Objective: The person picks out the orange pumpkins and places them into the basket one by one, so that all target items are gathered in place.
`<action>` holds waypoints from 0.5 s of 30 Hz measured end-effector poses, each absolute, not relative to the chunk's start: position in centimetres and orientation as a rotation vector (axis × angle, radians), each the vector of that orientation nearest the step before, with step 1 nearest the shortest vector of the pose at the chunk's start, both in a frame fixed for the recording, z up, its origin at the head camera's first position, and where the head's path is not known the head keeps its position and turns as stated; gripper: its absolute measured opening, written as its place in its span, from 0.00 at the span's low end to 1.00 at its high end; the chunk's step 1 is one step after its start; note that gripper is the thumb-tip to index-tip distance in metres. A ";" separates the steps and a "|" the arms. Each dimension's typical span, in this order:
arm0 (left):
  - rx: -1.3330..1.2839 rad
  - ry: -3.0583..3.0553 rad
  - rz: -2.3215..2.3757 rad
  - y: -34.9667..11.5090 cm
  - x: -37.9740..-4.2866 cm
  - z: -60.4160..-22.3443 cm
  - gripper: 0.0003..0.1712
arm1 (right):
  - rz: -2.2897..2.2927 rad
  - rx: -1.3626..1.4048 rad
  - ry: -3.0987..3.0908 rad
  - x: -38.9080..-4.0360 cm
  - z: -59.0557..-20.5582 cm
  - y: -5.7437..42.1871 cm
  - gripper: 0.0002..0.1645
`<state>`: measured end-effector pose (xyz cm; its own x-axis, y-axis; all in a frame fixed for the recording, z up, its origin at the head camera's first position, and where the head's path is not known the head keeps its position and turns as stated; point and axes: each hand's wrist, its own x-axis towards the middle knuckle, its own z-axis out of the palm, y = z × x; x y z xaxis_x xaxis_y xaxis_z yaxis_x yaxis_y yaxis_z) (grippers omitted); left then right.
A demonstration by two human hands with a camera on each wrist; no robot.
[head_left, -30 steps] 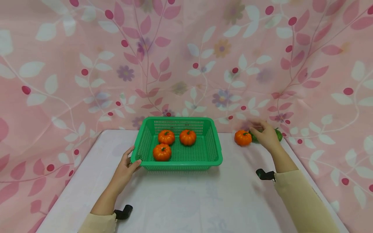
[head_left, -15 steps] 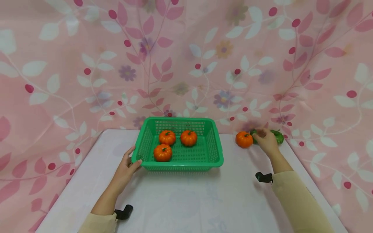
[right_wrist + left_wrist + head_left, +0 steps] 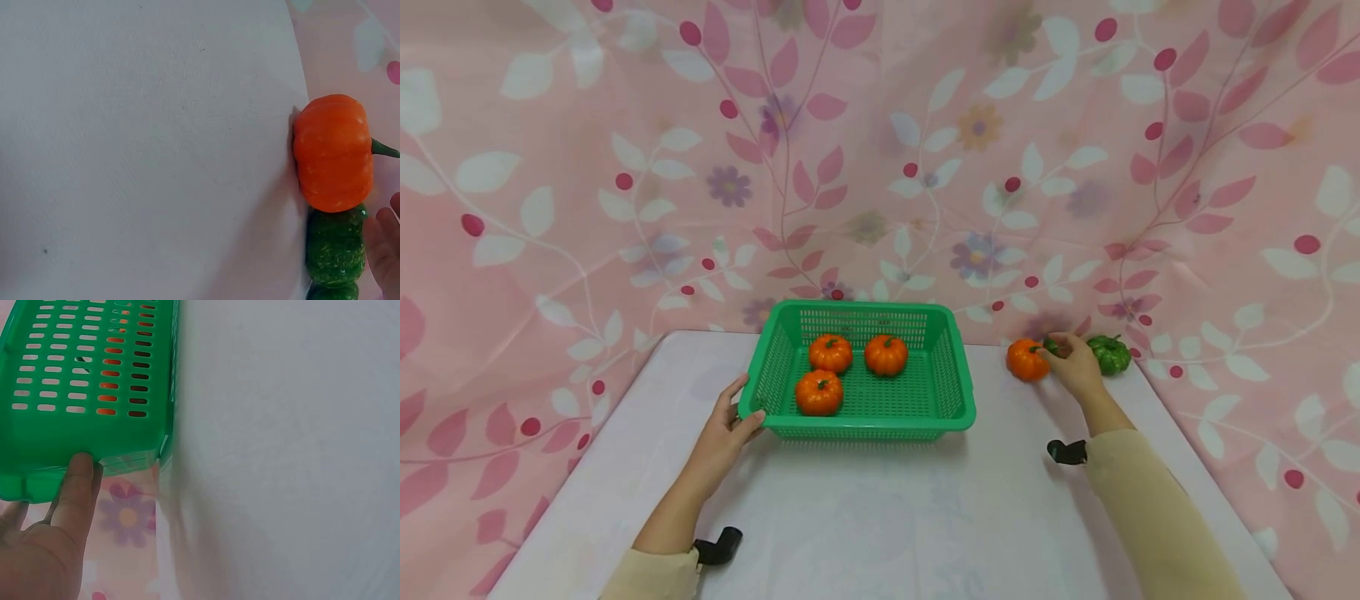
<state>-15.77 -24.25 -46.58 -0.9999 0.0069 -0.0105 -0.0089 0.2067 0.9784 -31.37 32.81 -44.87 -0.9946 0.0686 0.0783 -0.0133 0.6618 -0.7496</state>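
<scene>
A green plastic basket [image 3: 857, 422] stands at the table's middle, with three small orange pumpkins [image 3: 820, 392] inside. My left hand [image 3: 721, 433] grips its near left corner. In the left wrist view the thumb lies on the basket's rim [image 3: 87, 440] and the other fingers are partly hidden. My right hand [image 3: 1077, 367] hovers over a small green pumpkin [image 3: 335, 247], just right of another orange pumpkin [image 3: 1027, 360]. Its fingers are loosely bent and close to the green pumpkin's top, gripping nothing that shows. A second green pumpkin [image 3: 1108, 354] sits right of the hand.
A pink floral cloth [image 3: 865, 167] hangs right behind the white table [image 3: 865, 517] and along both sides. The loose pumpkins stand in a row by the table's back right edge. A black wrist camera [image 3: 718, 547] sticks out from each sleeve.
My right hand has moved left and lower, toward the loose orange pumpkin, uncovering more of the right-hand green pumpkin. The left hand keeps its hold on the basket.
</scene>
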 end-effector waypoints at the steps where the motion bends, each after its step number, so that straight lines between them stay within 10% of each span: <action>1: -0.001 2.427 1.975 -24.3 -15.7 -46.6 0.44 | 1.258 -0.056 -2.779 -31.5 -45.0 32.8 0.35; 15: -0.003 2.429 1.969 -24.3 -15.7 -46.7 0.44 | 1.331 -0.033 -2.786 -32.5 -46.6 32.4 0.38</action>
<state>-15.70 -24.28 -46.71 -0.9999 0.0076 -0.0124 -0.0105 0.2068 0.9783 -32.49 32.37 -46.55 -0.9983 0.0424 0.0396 -0.0042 0.6284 -0.7779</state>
